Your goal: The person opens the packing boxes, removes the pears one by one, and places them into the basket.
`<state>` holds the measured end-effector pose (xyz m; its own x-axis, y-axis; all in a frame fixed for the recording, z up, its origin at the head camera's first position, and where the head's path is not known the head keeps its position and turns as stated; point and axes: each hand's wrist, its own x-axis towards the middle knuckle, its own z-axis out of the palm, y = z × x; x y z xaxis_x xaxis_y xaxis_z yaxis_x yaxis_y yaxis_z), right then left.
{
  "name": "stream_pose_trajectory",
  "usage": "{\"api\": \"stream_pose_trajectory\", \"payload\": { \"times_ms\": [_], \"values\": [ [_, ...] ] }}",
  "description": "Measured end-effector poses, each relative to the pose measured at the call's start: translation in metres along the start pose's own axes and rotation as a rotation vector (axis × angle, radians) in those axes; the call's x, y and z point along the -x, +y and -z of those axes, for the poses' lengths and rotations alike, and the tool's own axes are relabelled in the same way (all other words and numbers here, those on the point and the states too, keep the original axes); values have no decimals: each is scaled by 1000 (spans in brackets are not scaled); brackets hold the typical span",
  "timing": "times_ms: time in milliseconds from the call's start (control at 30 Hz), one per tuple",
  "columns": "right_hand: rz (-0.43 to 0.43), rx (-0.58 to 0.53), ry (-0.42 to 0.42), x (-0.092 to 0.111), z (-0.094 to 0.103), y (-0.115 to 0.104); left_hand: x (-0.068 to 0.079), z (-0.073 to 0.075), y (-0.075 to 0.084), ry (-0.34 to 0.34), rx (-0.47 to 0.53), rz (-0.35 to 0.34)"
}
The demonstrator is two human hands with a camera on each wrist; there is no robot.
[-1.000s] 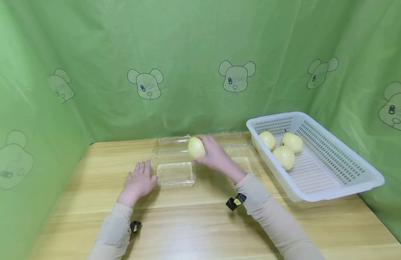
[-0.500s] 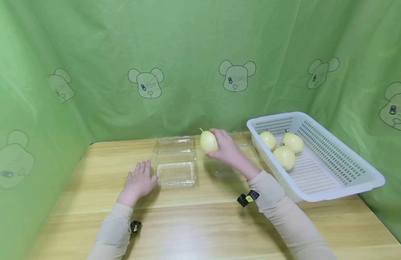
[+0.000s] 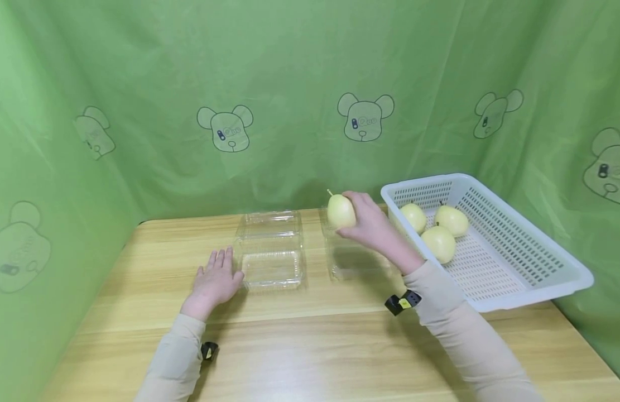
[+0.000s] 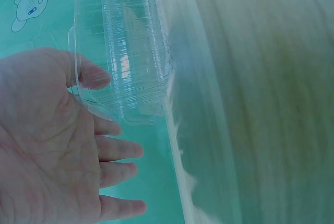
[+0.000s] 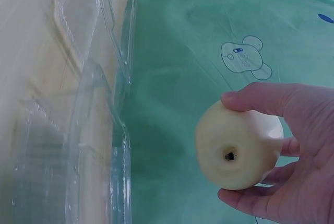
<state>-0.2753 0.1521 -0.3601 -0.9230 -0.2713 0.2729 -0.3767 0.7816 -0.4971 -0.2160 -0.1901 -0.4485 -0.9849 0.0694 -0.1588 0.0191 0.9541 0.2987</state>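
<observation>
A pale yellow pear (image 3: 341, 212) with its stem pointing up is gripped in my right hand (image 3: 367, 223), held above the right clear plastic container (image 3: 357, 267). From the right wrist view, the thumb and fingers curl around the pear (image 5: 224, 140), whose dark blossom end faces the camera. My left hand (image 3: 216, 282) lies with straight fingers at the left side of another clear container (image 3: 272, 268), which has its lid raised. In the left wrist view its thumb shows beside the container wall (image 4: 125, 62). The hand and pear hide part of the right container.
A white slotted basket (image 3: 510, 301) stands at the right of the wooden table (image 3: 299, 346), holding three pears (image 3: 438, 244). A green curtain (image 3: 299, 67) with bear-head prints hangs behind and at both sides.
My right hand has carried the pear rightward and slightly up, from over the left container to over the right one. The left hand has stayed in place.
</observation>
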Motion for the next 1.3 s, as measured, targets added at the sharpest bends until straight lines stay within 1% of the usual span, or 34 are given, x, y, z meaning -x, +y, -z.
{"api": "stream_pose_trajectory", "payload": {
  "times_ms": [267,433,767,1000,1300],
  "values": [
    [-8,11,-7,3,18,13,0,0,0,-3,-1,-4],
    [-27,19,-6,5,30,18,-1,0,-2,2,4,-4],
    [-54,52,21,7,53,28,-1,1,-2,-10,12,-2],
    [-62,69,34,9,68,38,-2,1,-1,-6,11,-4],
    [-100,97,45,13,86,47,-2,1,-1,1,16,-1]
  ]
}}
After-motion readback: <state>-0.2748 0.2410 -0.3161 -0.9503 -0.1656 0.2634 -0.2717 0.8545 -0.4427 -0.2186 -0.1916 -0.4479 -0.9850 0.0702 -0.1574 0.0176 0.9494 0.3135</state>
